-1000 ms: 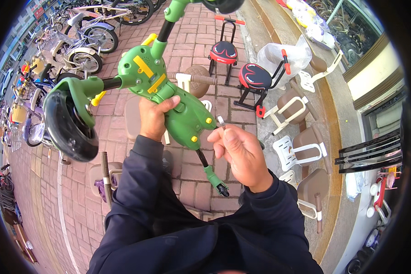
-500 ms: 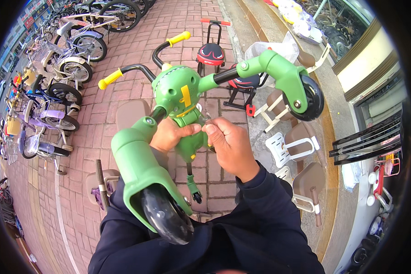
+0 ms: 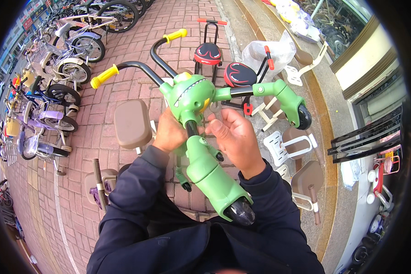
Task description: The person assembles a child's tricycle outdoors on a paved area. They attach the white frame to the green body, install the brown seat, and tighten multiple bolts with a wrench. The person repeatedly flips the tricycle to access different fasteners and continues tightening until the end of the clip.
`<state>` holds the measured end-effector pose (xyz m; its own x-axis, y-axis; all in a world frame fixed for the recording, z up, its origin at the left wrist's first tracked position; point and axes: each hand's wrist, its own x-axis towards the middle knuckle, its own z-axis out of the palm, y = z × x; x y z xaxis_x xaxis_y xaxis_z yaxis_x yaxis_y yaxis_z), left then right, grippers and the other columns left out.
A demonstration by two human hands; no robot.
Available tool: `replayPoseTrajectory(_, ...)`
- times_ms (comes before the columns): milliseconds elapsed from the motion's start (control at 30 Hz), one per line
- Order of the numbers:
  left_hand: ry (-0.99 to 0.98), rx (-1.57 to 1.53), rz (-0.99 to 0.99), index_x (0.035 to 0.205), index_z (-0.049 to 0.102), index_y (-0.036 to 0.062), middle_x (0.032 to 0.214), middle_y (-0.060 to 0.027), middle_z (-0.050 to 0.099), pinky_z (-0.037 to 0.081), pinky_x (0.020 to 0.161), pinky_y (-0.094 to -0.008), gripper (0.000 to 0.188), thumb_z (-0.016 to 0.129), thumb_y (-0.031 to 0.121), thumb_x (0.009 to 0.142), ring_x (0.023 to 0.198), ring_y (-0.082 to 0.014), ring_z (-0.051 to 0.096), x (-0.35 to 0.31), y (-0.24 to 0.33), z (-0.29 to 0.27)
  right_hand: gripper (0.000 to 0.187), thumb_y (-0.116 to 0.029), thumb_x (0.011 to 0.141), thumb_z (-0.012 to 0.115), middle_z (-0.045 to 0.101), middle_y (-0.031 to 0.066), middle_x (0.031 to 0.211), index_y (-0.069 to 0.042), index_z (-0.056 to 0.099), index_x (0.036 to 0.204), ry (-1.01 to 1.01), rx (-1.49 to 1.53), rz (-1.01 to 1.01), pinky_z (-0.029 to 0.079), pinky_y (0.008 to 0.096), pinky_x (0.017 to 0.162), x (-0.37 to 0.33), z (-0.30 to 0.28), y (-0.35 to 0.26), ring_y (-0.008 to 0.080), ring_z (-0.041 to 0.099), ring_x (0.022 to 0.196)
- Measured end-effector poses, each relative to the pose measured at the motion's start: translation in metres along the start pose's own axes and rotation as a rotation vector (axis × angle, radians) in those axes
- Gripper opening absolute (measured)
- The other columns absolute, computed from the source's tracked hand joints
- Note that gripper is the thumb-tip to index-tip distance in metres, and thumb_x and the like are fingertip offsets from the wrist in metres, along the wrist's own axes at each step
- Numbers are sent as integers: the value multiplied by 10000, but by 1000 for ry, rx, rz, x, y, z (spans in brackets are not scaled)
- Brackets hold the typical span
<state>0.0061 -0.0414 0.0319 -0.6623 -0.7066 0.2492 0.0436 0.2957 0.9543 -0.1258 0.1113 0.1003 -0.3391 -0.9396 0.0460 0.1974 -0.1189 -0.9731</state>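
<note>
In front of me, a green dinosaur-headed child's tricycle is held up off the ground, tilted, with yellow handlebar grips and black wheels on green legs. My left hand wraps around its green body just under the head; the frame partly hides its fingers. Close by on the right, my right hand has curled fingers around a small metal spanner, whose silvery end sticks up beside the head's underside. Where the spanner meets the tricycle is hidden.
Brown-and-white child seats and black-red child seats stand on the red brick paving. Bicycles line the left side. Stone steps run along the right, beside a black metal rack.
The tricycle has turned in my hands: its head and near wheel have shifted right, the far right wheel has dropped lower and farther off. My right hand's fingers have loosened and moved slightly right.
</note>
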Motion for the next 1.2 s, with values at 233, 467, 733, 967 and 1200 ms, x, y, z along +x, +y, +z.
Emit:
replayPoseTrajectory(233, -37, 143, -6, 1254, 644, 31, 1105, -97, 742, 556, 880, -376, 706, 933, 251, 648, 985, -231, 707, 2, -4, -5, 313, -266, 1057, 638, 629, -10, 866, 41, 637, 1113, 36, -93, 20, 437, 242, 664, 0, -7, 5, 38, 494, 774)
replayPoseTrajectory(467, -57, -120, -227, 1187, 684, -17, 1084, -79, 718, 562, 854, -345, 472, 865, 108, 770, 952, -195, 675, 0, 11, -15, 344, -232, 1044, 602, 731, 89, 969, 59, 683, 1209, 124, -606, -124, 509, 306, 684, 4, -10, 15, 151, 640, 741)
replayPoseTrajectory(733, -47, -235, -147, 1184, 659, -28, 1081, -76, 702, 563, 847, -343, 534, 893, 90, 719, 952, -195, 668, -5, 16, -9, 265, -160, 975, 692, 716, 170, 963, 26, 702, 1164, 230, -776, -380, 534, 373, 765, 6, -1, 13, 308, 692, 842)
replayPoseTrajectory(967, -152, -352, -253, 1187, 663, -12, 1092, -74, 702, 568, 851, -348, 508, 883, 55, 734, 956, -203, 671, -11, 21, -2, 206, -113, 928, 733, 702, 159, 925, 15, 701, 1087, 310, -757, -466, 524, 378, 727, 10, 3, 15, 298, 673, 794)
replayPoseTrajectory(1200, -162, -293, -309, 1211, 658, -10, 1112, -77, 703, 562, 879, -352, 528, 876, 45, 734, 991, -203, 668, -9, 21, -3, 161, -100, 900, 754, 655, 139, 843, 28, 673, 953, 250, -761, -423, 496, 367, 652, 9, -2, 16, 269, 632, 710)
